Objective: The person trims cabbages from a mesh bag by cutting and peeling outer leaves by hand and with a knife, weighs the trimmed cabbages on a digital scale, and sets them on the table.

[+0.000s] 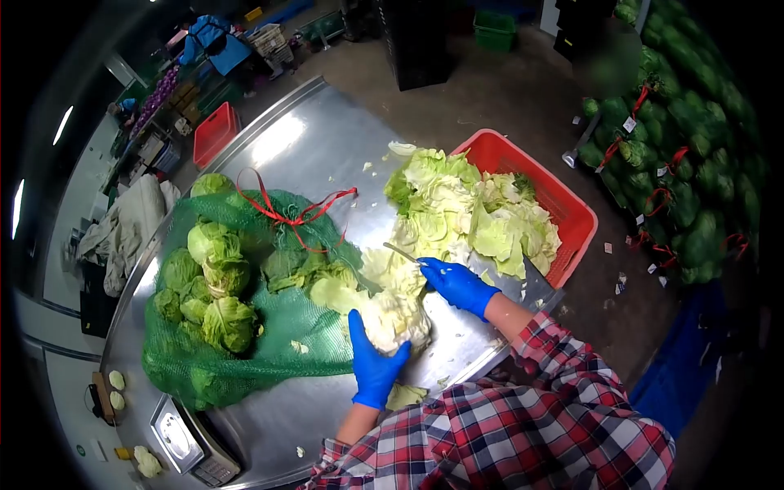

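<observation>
My left hand (376, 363), in a blue glove, is wrapped round the near left side of a pale, partly stripped cabbage (398, 321). My right hand (456, 284), also gloved in blue, is closed round a knife (402, 253) whose blade points up and left above the cabbage. A heap of loose cabbage leaves (445, 204) lies beyond both hands. To the left, a green mesh bag (286, 339) with a red tie (298, 219) is spread on the metal table (347, 139), with several green cabbages (229, 322) in and on it.
Leaves hang over into a red crate (576, 216) at the table's right edge. A scale (214, 465) stands at the lower left. Filled mesh bags (694, 188) are stacked at the right. A person in blue (220, 45) is far back, near another red crate (216, 135).
</observation>
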Available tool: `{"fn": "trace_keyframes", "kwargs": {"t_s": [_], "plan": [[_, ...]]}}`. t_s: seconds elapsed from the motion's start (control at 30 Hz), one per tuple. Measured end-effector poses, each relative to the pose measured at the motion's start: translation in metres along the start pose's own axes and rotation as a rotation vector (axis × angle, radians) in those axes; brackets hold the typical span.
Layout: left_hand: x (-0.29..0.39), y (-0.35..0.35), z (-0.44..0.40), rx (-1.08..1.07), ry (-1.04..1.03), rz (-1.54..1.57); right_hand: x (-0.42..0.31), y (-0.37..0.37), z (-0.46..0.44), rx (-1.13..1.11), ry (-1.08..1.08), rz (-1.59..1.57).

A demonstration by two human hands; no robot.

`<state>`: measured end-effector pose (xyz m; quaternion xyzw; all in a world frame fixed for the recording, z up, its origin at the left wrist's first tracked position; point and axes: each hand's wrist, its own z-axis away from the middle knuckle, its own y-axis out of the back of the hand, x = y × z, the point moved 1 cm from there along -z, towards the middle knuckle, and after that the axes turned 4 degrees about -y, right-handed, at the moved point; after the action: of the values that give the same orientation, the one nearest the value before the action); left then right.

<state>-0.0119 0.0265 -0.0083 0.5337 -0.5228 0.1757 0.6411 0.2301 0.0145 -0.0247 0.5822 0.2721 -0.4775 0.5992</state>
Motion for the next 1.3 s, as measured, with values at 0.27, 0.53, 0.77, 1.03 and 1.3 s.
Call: {"fn": "trace_keyframes", "kwargs": {"t_s": [0.27,0.53,0.77,1.03,1.3], "plan": [[-0.006,0.018,0.016,-0.111,-0.021,0.354,0.007,-0.031,-0.001,0.065,-0.323,-0.335],[-0.003,0.031,-0.016,0.007,0.058,-0.029,0.056,-0.06,-0.018,0.232,-0.127,0.047],[-0.037,0.04,-0.007,-0.006,0.235,0.581,0.081,0.001,-0.024,0.464,-0.131,0.071],[-0.083,0.047,0.001,0.044,0.385,0.858,-0.024,-0.04,0.045,0.046,-0.062,-0.29],[-0.101,0.056,-0.01,-0.139,0.172,1.417,-0.054,-0.062,0.016,-0.27,-0.302,-0.81]]}}
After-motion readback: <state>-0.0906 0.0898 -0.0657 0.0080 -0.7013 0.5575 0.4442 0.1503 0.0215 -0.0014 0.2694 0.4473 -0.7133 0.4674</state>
